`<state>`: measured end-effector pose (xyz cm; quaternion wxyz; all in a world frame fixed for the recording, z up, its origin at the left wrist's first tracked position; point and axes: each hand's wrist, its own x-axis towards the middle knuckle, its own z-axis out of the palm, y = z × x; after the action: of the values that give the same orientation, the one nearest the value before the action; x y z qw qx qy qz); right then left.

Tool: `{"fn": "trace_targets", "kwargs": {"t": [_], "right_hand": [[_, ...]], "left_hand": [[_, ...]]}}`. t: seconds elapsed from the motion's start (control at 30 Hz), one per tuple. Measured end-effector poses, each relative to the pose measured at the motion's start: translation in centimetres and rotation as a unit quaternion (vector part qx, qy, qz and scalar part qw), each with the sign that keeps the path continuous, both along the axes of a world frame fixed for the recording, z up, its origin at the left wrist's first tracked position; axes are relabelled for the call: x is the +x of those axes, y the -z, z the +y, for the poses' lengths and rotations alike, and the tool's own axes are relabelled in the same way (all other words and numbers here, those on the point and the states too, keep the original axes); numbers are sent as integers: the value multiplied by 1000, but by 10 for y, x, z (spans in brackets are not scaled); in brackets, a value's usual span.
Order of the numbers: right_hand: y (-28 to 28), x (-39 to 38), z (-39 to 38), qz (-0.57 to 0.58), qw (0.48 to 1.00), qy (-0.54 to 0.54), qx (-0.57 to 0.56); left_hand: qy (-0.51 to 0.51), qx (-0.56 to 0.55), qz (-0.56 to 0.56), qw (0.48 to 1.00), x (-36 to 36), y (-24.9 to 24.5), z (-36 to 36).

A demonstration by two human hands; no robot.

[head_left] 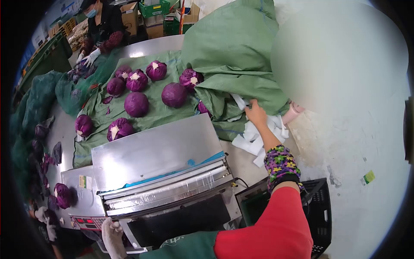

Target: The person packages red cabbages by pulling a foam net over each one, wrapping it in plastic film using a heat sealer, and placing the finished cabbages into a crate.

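Note:
My right hand (256, 114), bare, reaches out to the edge of a green woven sheet (233, 47). Its fingers are pinched at the end of a white foam strip (238, 102) that sticks out from under the sheet's folds. More white foam pieces (250, 144) lie in a loose pile below that hand. My left hand (113, 237), in a whitish glove, is low in the view with its fingers curled and nothing visible in them. It is beside the scale's red-lit panel (88, 222) and the film wrapping machine (157, 155).
Several purple cabbages (136, 104) lie on the green sheet, and another cabbage (63, 195) is by the scale. Green netting (69, 93) runs along the left. A co-worker (103, 26) handles leaves at the back. A black crate (317, 216) stands at my right.

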<state>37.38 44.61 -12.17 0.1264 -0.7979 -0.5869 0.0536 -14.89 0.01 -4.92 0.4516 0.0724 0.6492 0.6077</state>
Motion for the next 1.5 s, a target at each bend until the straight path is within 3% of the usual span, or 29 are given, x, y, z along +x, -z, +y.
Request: {"fn": "trace_targets", "kwargs": {"t": [0.07, 0.1, 0.17, 0.2, 0.23, 0.3, 0.4, 0.47, 0.53, 0.57, 0.6, 0.63, 0.7, 0.77, 0.83, 0.9, 0.97, 1.0, 1.03, 1.07, 1.1, 1.17, 1.23, 1.27, 1.3, 1.33, 1.37, 1.43, 1.5], "right_hand": [[52, 9, 32, 276, 954, -35, 107], [52, -2, 28, 279, 954, -43, 103], [42, -34, 22, 187, 955, -170, 156], [22, -49, 16, 134, 974, -150, 100], [14, -53, 18, 138, 971, -163, 107], [-9, -68, 16, 109, 934, -227, 255], [-59, -84, 0, 126, 927, -269, 231], [-121, -120, -40, 46, 844, -323, 425], [-203, -170, -97, 4, 713, -432, 553], [-212, -193, -121, 103, 732, -470, 483], [-213, -212, -148, 196, 740, -505, 399], [-213, -223, -174, 256, 757, -549, 243], [-199, -268, -226, 301, 699, -648, 48], [-178, -302, -267, 288, 668, -685, -32], [-165, -326, -290, 356, 671, -640, -115], [-154, -331, -289, 363, 652, -638, -187], [-150, -343, -296, 368, 639, -623, -261], [-148, -349, -303, 334, 663, -626, -241], [-146, -356, -312, 298, 685, -626, -221], [-143, -365, -323, 403, 659, -564, -292], [-146, -377, -328, 399, 661, -563, -296], [-155, -403, -336, 548, 611, -439, -366], [-103, -435, -333, 538, 625, -448, -345], [-86, -459, -354, 591, 586, -456, -317], [-78, -481, -375, 641, 544, -460, -285], [-83, -499, -392, 670, 547, -382, -326], [-91, -515, -404, 692, 546, -299, -365], [-104, -541, -416, 635, 585, -373, -341], [-101, -559, -419, 565, 635, -477, -223]], "left_hand": [[-8, 9, -23, 1000, 14, -4, 9], [-16, 14, -48, 999, 22, -11, 12], [-26, 23, -46, 998, 31, -19, 13], [-21, 25, -42, 999, 33, -20, 10], [-16, 27, -36, 999, 33, -21, 8], [-38, 29, -24, 999, 35, -22, -2], [-39, 46, 25, 998, 39, -22, -19], [-14, 28, 125, 992, 37, -28, -27], [18, 73, 294, 953, 39, -40, -22], [-24, 83, 285, 955, 51, -58, -8], [34, 97, 373, 922, 57, -82, -3], [59, 146, 372, 915, 57, -75, -1], [120, 271, 399, 868, 70, -91, 15], [166, 271, 367, 874, 80, -85, 22], [151, 219, 251, 931, 77, -53, 25], [32, 257, 181, 949, 63, -31, 20], [62, 231, 431, 870, 41, -22, 9], [68, 256, 392, 881, 43, -24, 6], [113, 244, 244, 932, 42, -26, -1], [88, 247, 189, 946, 36, -22, -4], [66, 250, 134, 957, 28, -18, -5], [-29, 303, 31, 952, 3, -25, -15], [-69, 369, -6, 927, -20, -22, -21], [-54, 306, 218, 925, -36, -19, -25], [-34, 229, 430, 873, -51, -16, -31], [-34, 113, 562, 818, -60, -25, -40], [-31, 114, 556, 822, -74, -26, -47], [-79, 130, 615, 774, -105, -24, -59], [-89, 170, 562, 804, -125, -16, -66]]}}
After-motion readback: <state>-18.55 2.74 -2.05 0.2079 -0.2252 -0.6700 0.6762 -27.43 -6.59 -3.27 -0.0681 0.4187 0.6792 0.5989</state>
